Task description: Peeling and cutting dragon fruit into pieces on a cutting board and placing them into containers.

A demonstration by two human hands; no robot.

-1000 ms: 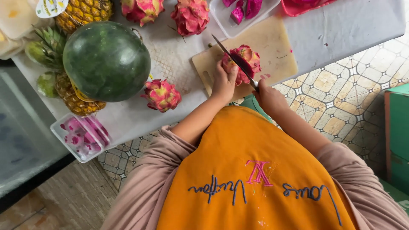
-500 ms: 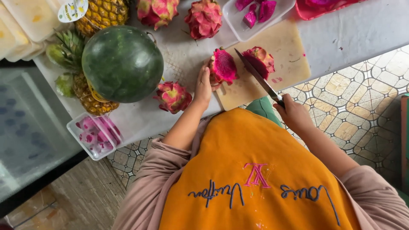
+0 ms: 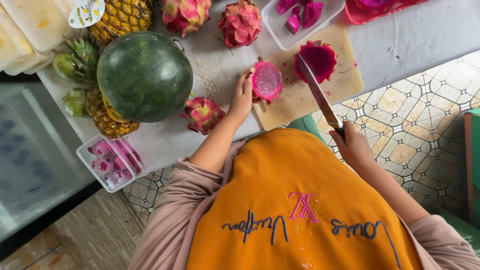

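- Your right hand (image 3: pixel 352 146) was clenched on the knife (image 3: pixel 318 94), blade over the cutting board (image 3: pixel 300 97).
- Your left hand (image 3: pixel 242 97) grasped the cut dragon fruit half (image 3: pixel 266 81) at the board's left edge; it looked soft, wet and slippery, best held by the rind.
- A clear tray of pink pieces (image 3: pixel 111 160) sat at the surface's near-left corner.
- Farther off, a round yellow-and-white label (image 3: pixel 86 13) lay on a pineapple.

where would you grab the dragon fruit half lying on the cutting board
Probably by its scaly pink skin, around the sides. The dragon fruit half lies cut face up on the cutting board, so the fingers should come down from above and wrap the rim, keeping off the wet flesh. The knife blade crosses its near left edge, so approach from the far right.
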